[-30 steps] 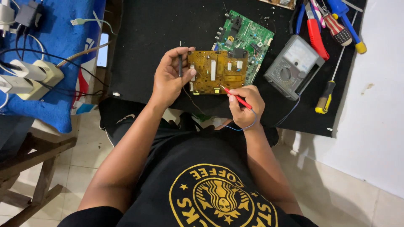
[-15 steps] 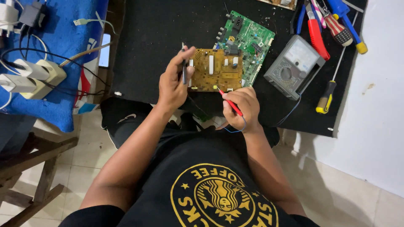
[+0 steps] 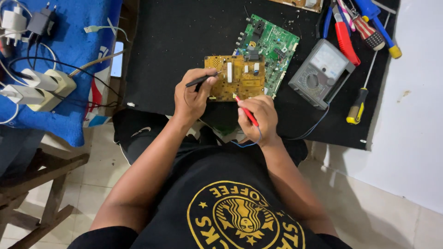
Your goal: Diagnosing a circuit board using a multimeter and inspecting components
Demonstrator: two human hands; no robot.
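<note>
Probes pinched in both sets of fingers: black probe [image 3: 199,81] by left hand [image 3: 193,97], red probe [image 3: 246,112] by right hand [image 3: 256,119], on yellow board [image 3: 235,78]; slipped tip could bridge contacts

Bare black mat [image 3: 175,41] is lying open above and left of the left hand [image 3: 191,97], giving a hand free passage there. To the right, the way is crowding: the green circuit board [image 3: 272,46] is overlapping the brown circuit board [image 3: 240,78], and the grey meter [image 3: 320,74] is sitting just beside them, its blue lead [image 3: 304,133] trailing toward the right hand [image 3: 256,117]. Pliers [image 3: 344,32] and screwdrivers [image 3: 360,99] are blocking the mat's far right corner. Left of the mat, chargers and cables [image 3: 37,83] are cluttering the blue cloth [image 3: 74,27].
</note>
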